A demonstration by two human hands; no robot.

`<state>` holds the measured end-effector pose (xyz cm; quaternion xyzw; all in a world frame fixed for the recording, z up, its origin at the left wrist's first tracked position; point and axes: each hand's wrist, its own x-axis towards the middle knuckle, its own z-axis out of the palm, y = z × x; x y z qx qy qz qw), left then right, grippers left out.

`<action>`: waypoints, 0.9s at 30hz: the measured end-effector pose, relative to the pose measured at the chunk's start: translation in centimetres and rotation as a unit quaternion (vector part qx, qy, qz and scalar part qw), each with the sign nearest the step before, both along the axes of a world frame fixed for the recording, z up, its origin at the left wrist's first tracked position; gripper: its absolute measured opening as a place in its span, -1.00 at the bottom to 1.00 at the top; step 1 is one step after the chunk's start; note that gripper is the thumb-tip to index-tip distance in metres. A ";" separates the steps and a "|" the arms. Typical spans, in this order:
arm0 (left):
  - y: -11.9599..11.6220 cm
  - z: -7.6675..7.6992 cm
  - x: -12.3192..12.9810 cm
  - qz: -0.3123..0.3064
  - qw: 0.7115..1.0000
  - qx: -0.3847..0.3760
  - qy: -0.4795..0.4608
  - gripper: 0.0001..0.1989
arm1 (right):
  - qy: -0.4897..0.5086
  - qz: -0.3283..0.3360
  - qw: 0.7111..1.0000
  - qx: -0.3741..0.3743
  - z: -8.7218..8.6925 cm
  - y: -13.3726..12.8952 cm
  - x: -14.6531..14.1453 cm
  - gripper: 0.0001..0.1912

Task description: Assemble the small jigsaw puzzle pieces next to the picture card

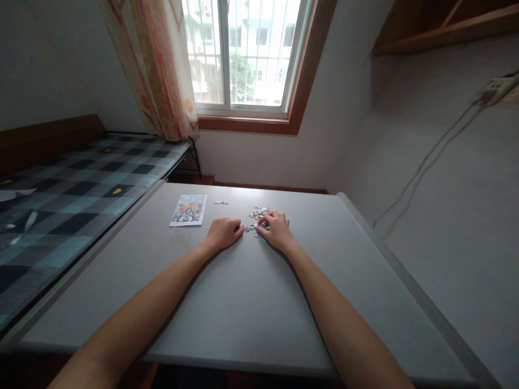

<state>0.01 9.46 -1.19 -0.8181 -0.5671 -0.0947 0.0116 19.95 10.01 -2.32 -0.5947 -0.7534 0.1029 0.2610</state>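
Note:
Small jigsaw pieces [259, 212] lie in a loose heap near the middle of the grey-white table [243, 302], with more of them between the two hands. My right hand [275, 229] rests over the right side of these pieces, thumb and index finger pinched together at the pile; what lies between the fingertips is too small to tell. My left hand [225, 233] is on the table just left of the pieces, its fingers curled in, and anything inside is hidden. A few joined pieces [221, 202] lie beyond my left hand. The colourful picture sheet [188, 210] lies flat to the left.
A bed with a checked cover [101, 173] stands along the table's left side. Behind the table are a window [247, 59] and a patterned curtain [160, 70]. A cable [425, 156] hangs on the right wall below a wooden shelf [446, 32].

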 end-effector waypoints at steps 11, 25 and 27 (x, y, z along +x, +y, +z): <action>-0.1 0.0 0.0 0.006 1.000 -0.003 -0.003 -0.61 | -0.002 -0.003 1.000 0.006 0.0 0.1 0.1 -0.83; 0.1 -0.2 -0.1 -0.035 0.994 -0.010 -0.106 -0.64 | 0.038 0.023 0.996 0.081 0.0 -0.1 -0.1 -0.89; 0.2 -0.4 -0.2 -0.068 0.991 -0.003 -0.117 -0.62 | 0.038 0.052 0.993 0.097 0.3 -0.3 -0.3 -0.90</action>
